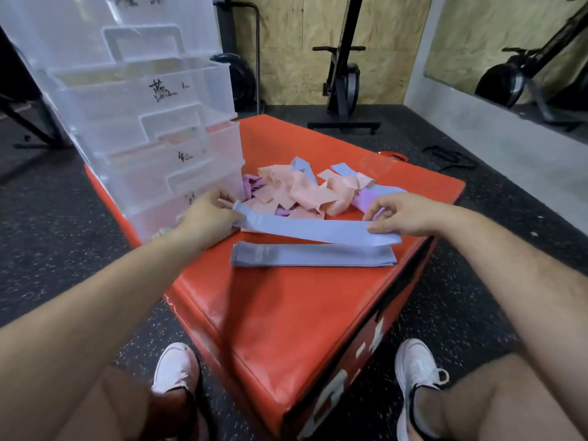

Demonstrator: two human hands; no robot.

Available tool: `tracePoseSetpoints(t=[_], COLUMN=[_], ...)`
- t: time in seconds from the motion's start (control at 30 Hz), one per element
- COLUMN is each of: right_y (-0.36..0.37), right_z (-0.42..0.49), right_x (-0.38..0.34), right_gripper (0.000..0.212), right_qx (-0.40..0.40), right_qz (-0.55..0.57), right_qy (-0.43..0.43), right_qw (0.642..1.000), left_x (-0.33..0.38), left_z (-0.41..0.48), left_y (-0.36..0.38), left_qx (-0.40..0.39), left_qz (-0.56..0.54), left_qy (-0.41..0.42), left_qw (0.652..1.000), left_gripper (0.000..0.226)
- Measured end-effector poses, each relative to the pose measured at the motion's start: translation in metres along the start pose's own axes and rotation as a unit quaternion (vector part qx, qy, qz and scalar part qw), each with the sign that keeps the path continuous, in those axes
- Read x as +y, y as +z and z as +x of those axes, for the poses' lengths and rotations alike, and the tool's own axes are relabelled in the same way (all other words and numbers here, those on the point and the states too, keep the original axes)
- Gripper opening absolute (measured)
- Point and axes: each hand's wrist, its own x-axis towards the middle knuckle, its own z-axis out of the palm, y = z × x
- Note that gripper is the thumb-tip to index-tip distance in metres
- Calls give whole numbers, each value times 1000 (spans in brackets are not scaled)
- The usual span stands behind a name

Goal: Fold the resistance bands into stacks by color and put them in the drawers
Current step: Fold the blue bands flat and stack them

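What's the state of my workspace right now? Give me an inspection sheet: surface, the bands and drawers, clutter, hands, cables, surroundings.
Surface: red padded box on a speckled rubber floor.
Job's things: held blue band stretched out just behind a flat blue stack; mixed pile of peach, purple and blue bands farther back; clear drawer unit on the box's left rear, hand-labelled.
Clutter: nothing seen.
Hands: left hand and right hand each pinch one end of the held blue band.
Cables: black loop on the floor far right; cord or strap, cannot tell.
Surroundings: exercise machine against a chipboard wall; mirror on the right.
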Motion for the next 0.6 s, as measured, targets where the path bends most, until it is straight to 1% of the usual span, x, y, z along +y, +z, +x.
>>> tracePoseSetpoints(t=[0.07,0.13,0.27,0.37,0.5,0.57,0.6], right_y=[13,26,44,46,43,38,36], right_z=[0,2,6,6,10,9,6], right_x=[4,7,8,6,9,10,10], right_gripper=[10,11,14,17,31,38,43], right_qx=[8,17,27,23,11,-10,-32], right_qz=[-46,-77,-130,-156,-231,-239,-226], right_qy=[6,10,23,25,21,13,11], right_qw=[999,997,991,987,973,971,974], left_x=[-12,-24,-38,-46,-50,-46,-43], left_z=[-4,-4,1,6,8,3,1], left_y=[5,10,17,19,23,26,27], left_qx=[-19,-35,-51,-63,-57,-76,-100], left_qz=[91,134,198,259,333,340,335], left_qy=[40,72,82,102,156,212,239], left_qw=[995,988,975,958,928,913,906], left_gripper=[26,29,27,23,30,33,36])
